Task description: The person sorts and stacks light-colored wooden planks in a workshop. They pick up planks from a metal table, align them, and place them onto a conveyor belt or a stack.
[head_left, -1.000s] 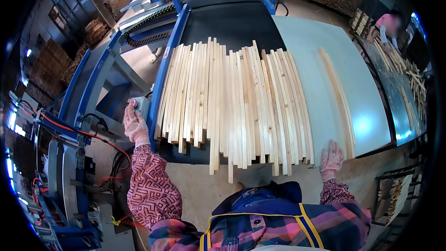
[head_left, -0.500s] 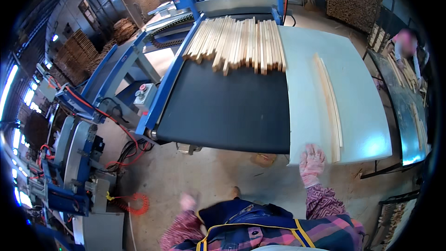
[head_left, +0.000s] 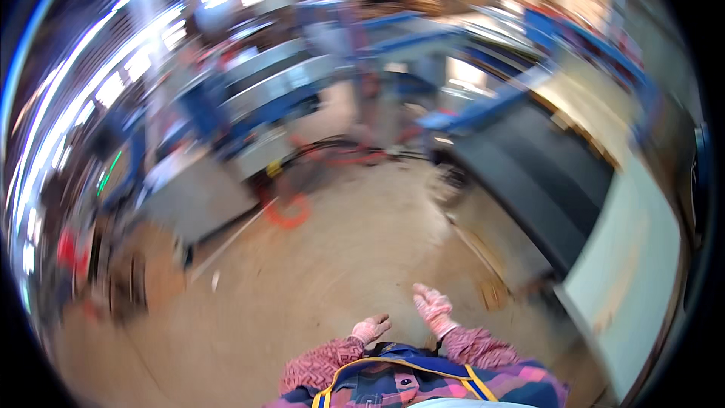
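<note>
The person has turned away from the black conveyor belt (head_left: 540, 174), which a second ago lay straight ahead with a spread of pale wooden slats on it; now the belt sits off to the right of the view, and the whole picture is smeared by the swing of the head. The slats can no longer be made out clearly; only a pale blur shows at the far end of the belt, so they appear to have travelled on toward the blue machine frame (head_left: 483, 109).

Both gloved hands have come off the surface. The left hand (head_left: 371, 328) hangs loosely curled and holds nothing, close in front of the plaid jacket (head_left: 423, 378). The right hand (head_left: 433, 307) is spread open, fingers apart, also empty, a little nearer the belt than the left.

Left of the belt lies bare concrete floor (head_left: 325, 272) with an orange cable loop (head_left: 287, 211) on it. Beyond that stand grey and blue machines (head_left: 249, 117), too blurred to tell apart.
</note>
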Available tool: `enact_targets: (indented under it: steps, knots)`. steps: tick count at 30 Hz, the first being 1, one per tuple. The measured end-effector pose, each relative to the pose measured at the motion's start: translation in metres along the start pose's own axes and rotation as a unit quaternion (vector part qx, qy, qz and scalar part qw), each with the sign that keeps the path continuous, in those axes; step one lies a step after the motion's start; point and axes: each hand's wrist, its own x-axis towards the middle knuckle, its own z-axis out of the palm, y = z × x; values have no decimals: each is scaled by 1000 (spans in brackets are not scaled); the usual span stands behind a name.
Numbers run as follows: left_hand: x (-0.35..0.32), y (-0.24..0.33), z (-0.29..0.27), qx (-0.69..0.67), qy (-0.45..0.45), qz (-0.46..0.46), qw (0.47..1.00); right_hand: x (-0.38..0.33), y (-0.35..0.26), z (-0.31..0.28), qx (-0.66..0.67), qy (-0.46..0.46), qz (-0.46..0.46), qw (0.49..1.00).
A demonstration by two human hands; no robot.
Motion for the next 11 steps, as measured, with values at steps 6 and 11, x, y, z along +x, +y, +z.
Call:
enact_targets:
  steps: [6, 11]
  knots:
    - [-105, -164, -39, -121, 92, -21, 988, 4, -193, 224, 58, -183, -203, 960]
    - [-260, -435, 53, -282, 206, -317, 882, -65, -305, 419, -43, -567, -269, 778]
